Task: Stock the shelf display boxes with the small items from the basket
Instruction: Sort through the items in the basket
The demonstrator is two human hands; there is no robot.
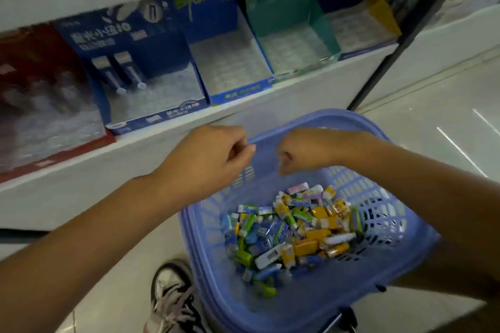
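While a shoe point(173, 297) stands on the floor nearest the camera, the blue basket point(270, 305) sits just beside it, its small items point(295, 230) heaped loose in the bottom. Over the basket's far side hang the left hand point(211, 159) and the right hand point(305, 149), near each other, each with fingers loosely curled and nothing visible in them. Beyond, on the shelf point(311, 89), display boxes stand in a row: a blue box point(151, 81) holding two packs, then a second blue box point(232, 62) and a teal box point(295, 43), both seemingly unfilled. The mixed colours look like the main risk: a hasty handful could land the wrong kind in a box, or small packs could slip over a low front lip.
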